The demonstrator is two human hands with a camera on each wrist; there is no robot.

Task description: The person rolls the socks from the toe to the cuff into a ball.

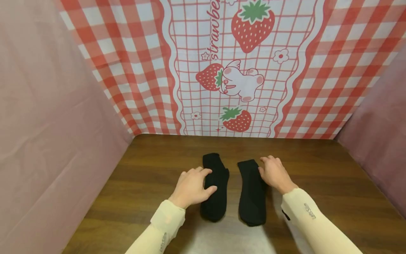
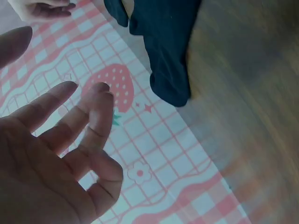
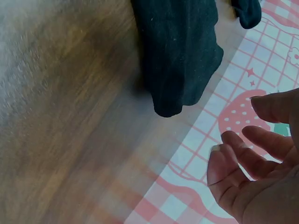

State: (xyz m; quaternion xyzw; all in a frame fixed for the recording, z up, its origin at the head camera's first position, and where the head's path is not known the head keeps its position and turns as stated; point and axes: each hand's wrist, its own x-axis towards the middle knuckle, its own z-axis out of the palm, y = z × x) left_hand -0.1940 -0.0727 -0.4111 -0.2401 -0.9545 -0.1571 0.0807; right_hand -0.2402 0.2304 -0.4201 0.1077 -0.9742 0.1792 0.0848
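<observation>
Two socks are lying side by side, slightly apart, on the bench (image 1: 152, 173) in the lower centre of the head view, the left sock (image 1: 217, 201) and the right sock (image 1: 252, 197) both running lengthwise down the frame. The left hand (image 1: 192, 187) is partly overlapping the left sock from its left; the right hand (image 1: 276, 173) is flanking the upper right side of the right sock. Behind the bench, a rear cloth (image 1: 193, 42) is spanning the upper frame, between a left drape (image 1: 57, 113) filling the left edge and a right drape (image 1: 379, 134) lining the right.
</observation>
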